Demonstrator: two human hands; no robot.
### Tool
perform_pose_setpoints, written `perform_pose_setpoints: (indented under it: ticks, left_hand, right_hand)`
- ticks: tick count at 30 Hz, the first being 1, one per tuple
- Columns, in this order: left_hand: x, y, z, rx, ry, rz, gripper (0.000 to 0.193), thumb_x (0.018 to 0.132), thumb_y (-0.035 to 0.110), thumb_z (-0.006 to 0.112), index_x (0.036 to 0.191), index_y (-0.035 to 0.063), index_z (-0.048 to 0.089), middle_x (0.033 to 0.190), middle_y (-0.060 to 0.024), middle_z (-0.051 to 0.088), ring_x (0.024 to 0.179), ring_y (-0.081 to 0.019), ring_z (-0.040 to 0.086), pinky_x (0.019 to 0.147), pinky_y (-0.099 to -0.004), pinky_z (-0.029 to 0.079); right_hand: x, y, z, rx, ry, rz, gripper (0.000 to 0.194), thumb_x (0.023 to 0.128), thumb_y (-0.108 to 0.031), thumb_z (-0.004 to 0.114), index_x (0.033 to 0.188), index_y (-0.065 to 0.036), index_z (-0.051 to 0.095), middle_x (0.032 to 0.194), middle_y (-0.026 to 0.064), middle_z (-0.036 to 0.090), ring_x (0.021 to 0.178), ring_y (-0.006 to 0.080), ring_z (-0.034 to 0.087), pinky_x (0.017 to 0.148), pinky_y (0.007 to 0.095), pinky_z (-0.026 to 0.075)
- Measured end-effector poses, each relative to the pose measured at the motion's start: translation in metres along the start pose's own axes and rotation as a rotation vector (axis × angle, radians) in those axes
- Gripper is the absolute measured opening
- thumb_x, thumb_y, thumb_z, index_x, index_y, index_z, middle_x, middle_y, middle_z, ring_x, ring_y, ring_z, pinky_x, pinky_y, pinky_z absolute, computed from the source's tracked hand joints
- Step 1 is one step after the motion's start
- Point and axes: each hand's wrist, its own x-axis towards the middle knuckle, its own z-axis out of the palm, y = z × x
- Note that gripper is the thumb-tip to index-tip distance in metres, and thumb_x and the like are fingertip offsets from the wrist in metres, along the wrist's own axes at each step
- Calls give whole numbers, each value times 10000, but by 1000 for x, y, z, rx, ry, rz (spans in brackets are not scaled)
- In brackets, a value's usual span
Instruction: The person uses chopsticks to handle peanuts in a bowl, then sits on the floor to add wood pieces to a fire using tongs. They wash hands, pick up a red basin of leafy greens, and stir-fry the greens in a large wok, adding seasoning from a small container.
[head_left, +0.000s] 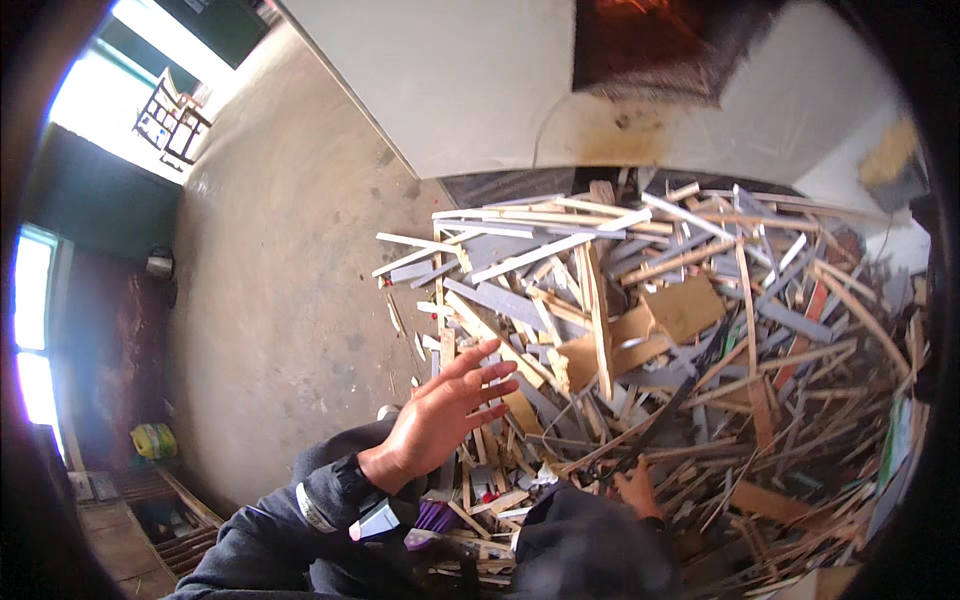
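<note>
My left hand (450, 412) is raised over the near left edge of a heap of scrap wood (596, 322), fingers spread and holding nothing. My right hand (637, 489) is low over the heap, beyond a dark hood or sleeve that hides part of it. A long dark rod-like thing (675, 401) slants up and right from beside its fingers; whether the hand grips it is unclear. The heap mixes white and grey painted strips, bare battens and thin offcuts. A bent piece of brown board (682, 307) lies on top.
A pale wall or casing (480, 82) stands beyond the heap, with a dark opening (645, 52) glowing orange inside. Concrete floor (277, 300) stretches left. A yellow-green container (154, 441) and a slatted wooden structure (176, 517) are at lower left, a dark-framed chair (174, 127) at upper left.
</note>
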Motion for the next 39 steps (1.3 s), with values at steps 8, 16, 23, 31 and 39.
perform_pose_setpoints:
  ticks: [8,16,23,31,39]
  left_hand:
    - [19,11,-67,56,173,-83,546,976,350,556,1448,115,417,1373,-74,534,1279,-238,495,1069,-399,365]
    - [-118,113,-62,-162,323,-126,492,964,300,574,1417,144,468,1309,-37,582,1214,-211,542,1014,-366,394]
    - [-282,318,-68,-263,398,31,495,943,299,589,1398,137,482,1291,-62,589,1188,-211,548,1006,-385,397]
    - [-428,509,-151,-224,513,358,514,925,382,592,1387,176,501,1270,-48,590,1190,-198,529,989,-386,409]
    - [-471,635,-192,220,805,532,523,944,390,565,1400,144,500,1350,-61,565,1228,-187,519,1025,-382,355]
  right_hand:
    - [-63,-92,-98,153,-60,19,446,979,-145,553,1402,-42,458,1063,147,682,861,224,686,731,387,578]
    - [-237,-306,-129,294,-202,-166,348,974,-108,553,1314,-39,548,1015,126,698,809,175,690,709,303,563]
    - [-404,-535,-73,200,-598,-474,343,979,-190,590,1293,-55,569,939,79,714,786,129,682,690,278,550]
    - [-516,-788,-44,91,-648,-855,314,992,-196,563,1251,-18,578,885,79,703,757,122,663,699,267,530]
    - [-524,-948,-17,44,-716,-983,302,986,-192,578,1221,-3,599,872,42,674,770,114,637,710,272,530]
